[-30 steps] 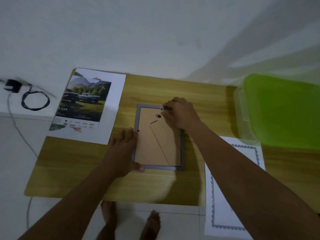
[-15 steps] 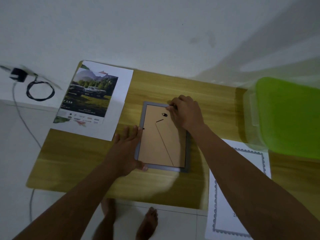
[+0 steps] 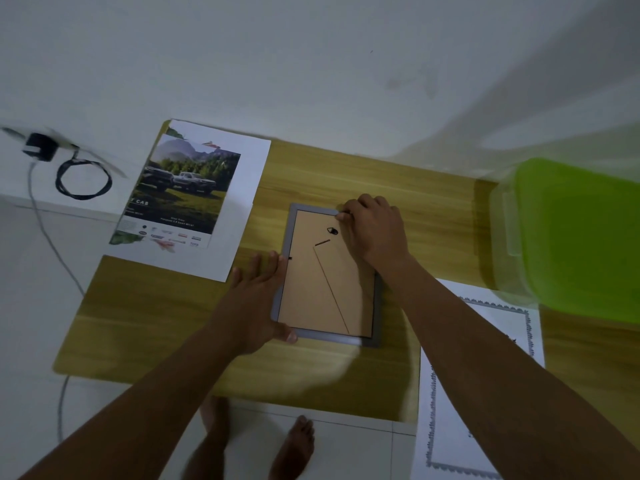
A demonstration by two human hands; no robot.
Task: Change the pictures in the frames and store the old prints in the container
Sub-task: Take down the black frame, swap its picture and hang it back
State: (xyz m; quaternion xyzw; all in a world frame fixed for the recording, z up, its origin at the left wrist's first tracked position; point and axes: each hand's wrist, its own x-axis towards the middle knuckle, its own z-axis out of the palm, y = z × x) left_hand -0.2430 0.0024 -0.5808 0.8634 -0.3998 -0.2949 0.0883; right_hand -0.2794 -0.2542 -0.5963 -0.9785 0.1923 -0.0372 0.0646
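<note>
Head view. Against the frames of 1.0 s and 0.5 s earlier, little change was recorded. The picture frame [image 3: 325, 282] was still lying face down, backing board up, at about the middle of the table [image 3: 156, 323], and both hands were found at the same posts. Only the viewpoint had drifted. The backing board was still seated inside the rim. It was therefore judged that the retaining tabs were not yet all released and that the old print was still inside; the swap itself had not been started.

Left hand [image 3: 256, 306]: the fingers [image 3: 258, 271] were held straight and together, laid flat along the frame's left edge. The thumb [image 3: 289, 336] was pressed at its near left corner. Nothing was gripped; the frame was only steadied.

Right hand [image 3: 374, 233]: the fingertips [image 3: 346, 214] were curled and bunched on the frame's far rim, close to its far right corner, pinching at what was taken for a small tab. The tab itself was too small to be resolved.

Other items: a car print [image 3: 187, 188] was noted at the far left corner of the table, overhanging it. A bordered sheet [image 3: 446, 427] overhung the near right edge, partly under the right forearm. The green-lidded container [image 3: 571, 237] stood at the right edge, lid on.
</note>
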